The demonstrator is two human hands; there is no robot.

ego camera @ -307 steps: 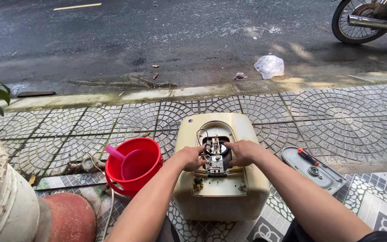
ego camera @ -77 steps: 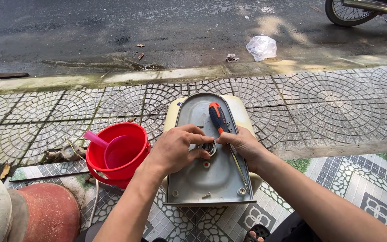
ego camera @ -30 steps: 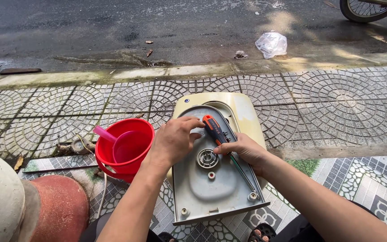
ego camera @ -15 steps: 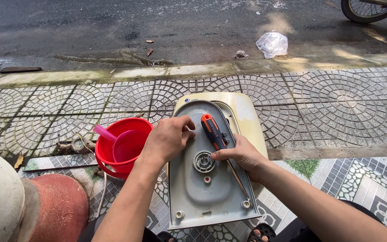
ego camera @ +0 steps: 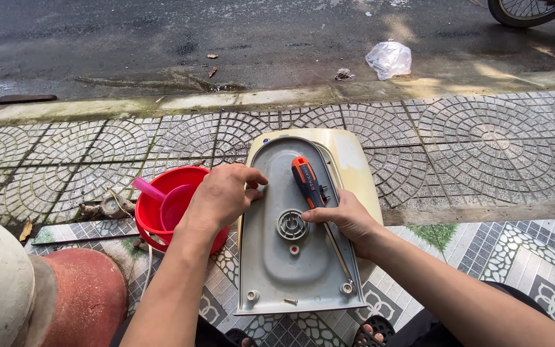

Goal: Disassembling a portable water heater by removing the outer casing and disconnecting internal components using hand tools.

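One screwdriver (ego camera: pixel 308 183), one red bucket (ego camera: pixel 162 212)

Both forearms outstretched, left grip (ego camera: pixel 223 196) curled palm-down, right grip (ego camera: pixel 345 215) loosely cupped, fingers bent.

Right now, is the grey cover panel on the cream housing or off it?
On it: the grey cover panel lies flat over the cream housing, a screwdriver lying on top. Fastened or not: cannot tell.

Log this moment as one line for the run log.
left hand: on grey cover edge | right hand: beside centre hub | screwdriver: lying on cover | red bucket: left of it
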